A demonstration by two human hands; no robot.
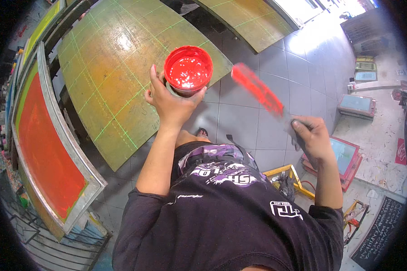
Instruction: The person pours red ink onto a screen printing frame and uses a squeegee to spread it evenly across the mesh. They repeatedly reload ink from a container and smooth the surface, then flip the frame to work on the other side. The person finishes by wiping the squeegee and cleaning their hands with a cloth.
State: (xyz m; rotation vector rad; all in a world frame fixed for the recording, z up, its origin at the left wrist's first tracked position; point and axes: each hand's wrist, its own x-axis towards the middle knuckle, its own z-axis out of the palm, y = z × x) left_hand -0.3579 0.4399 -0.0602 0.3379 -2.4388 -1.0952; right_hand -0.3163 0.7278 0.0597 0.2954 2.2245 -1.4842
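Observation:
An open round tub [188,68] of glossy red paint rests in my left hand [174,100], whose fingers wrap around its near side and base. To the right, my right hand [312,134] is closed on the dark handle of a flat spatula-like tool. The long blade [257,90] of this spatula is coated in red paint and slants up toward the tub, apart from it. The blade is slightly blurred, and part of its handle is hidden by my fingers.
A large yellow-green board [108,81] with bright green grid lines lies left of the tub. At far left stands a framed screen [49,144] with a red area. Grey floor tiles [239,122] lie below. A yellow metal frame [298,180] and more framed screens [357,106] are at right.

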